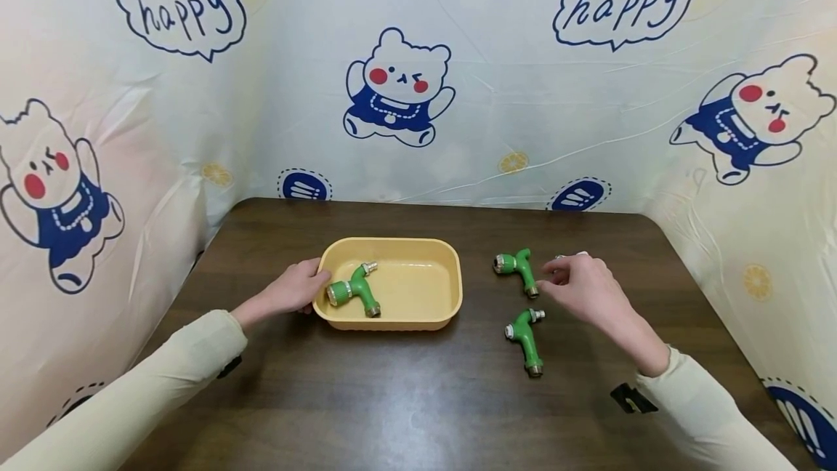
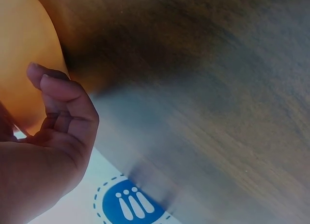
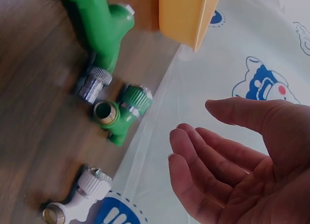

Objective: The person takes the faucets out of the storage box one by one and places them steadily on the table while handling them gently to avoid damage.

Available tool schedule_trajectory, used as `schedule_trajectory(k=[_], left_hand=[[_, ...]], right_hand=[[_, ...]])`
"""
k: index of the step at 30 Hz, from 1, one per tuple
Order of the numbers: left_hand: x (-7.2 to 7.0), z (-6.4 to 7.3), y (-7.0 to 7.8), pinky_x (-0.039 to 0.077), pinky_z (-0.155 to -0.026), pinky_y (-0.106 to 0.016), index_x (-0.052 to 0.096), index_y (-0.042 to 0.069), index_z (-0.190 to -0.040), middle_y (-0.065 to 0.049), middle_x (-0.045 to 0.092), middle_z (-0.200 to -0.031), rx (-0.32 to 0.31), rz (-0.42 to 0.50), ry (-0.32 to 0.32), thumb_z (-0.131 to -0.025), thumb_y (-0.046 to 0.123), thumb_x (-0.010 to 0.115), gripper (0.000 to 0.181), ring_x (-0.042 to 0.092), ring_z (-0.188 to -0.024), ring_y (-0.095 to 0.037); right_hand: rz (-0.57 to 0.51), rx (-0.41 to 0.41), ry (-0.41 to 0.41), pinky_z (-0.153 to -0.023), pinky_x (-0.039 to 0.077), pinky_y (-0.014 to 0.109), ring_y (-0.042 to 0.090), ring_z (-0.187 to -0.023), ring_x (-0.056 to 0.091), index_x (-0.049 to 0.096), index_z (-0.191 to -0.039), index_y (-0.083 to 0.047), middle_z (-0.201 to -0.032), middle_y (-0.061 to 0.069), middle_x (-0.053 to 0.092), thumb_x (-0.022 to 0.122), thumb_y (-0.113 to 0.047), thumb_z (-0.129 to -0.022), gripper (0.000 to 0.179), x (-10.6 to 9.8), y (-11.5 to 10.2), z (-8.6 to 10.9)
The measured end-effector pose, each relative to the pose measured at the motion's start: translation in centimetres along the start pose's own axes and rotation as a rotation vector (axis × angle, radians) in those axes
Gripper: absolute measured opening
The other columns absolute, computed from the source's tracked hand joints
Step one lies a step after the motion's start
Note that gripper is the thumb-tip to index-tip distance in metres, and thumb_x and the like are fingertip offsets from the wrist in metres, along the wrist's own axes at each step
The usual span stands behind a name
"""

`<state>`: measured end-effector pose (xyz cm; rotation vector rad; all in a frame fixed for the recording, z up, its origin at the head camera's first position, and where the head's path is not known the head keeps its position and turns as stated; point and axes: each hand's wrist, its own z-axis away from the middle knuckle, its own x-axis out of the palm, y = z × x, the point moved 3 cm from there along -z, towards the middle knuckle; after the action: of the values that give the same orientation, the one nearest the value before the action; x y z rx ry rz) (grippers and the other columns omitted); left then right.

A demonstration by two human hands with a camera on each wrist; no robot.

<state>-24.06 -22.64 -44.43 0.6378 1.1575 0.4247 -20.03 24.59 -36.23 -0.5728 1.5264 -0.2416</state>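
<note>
Green taps [image 1: 525, 344]: 2 on the table [image 1: 412, 402], 1 in the tray [image 1: 421, 289] the left hand [image 1: 297, 288] grips. The right hand [image 1: 588, 286], thumb and fingers apart, empty, hangs near a white tap [image 3: 73, 210]; which it's after I can't tell. Reaching seems the step; next probably calls for a pinch.

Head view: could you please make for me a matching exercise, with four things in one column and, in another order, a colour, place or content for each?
1. Left hand
2. Right hand
3. Tray
4. Table

A. Dark brown
B. Beside the two green taps outside the tray
C. At the tray's left end
D. Has one green tap inside

Pairs: 1-C, 2-B, 3-D, 4-A
</note>
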Motion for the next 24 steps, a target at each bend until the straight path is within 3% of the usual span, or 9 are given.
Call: schedule_trajectory(k=[18,24], left_hand=[[0.4,0.0,-0.3,0.052,-0.048,-0.034,0.051,-0.009,-0.132,-0.01,0.06,-0.07,0.022,0.035,0.014,-0.11,0.02,0.036,0.039,0.058,-0.052,-0.02],[0.5,-0.2,-0.5,0.051,-0.047,-0.033,0.05,-0.009,-0.132,-0.01,0.06,-0.07,0.028,0.036,0.014,-0.11,0.019,0.035,0.039,0.058,-0.052,-0.02]], right_hand=[[-0.019,-0.022,-0.017,-0.064,0.054,0.037,0.013,-0.077,0.07,0.08,-0.111,-0.004,-0.086,-0.003,0.076,0.079,-0.019,-0.091,0.025,0.8,-2.5,0.1],[-0.022,-0.043,-0.025,-0.056,0.051,0.034,0.01,-0.066,0.065,0.079,-0.112,-0.003,-0.083,-0.002,0.075,0.079,-0.019,-0.092,0.026,1.0,-3.3,-0.2]])
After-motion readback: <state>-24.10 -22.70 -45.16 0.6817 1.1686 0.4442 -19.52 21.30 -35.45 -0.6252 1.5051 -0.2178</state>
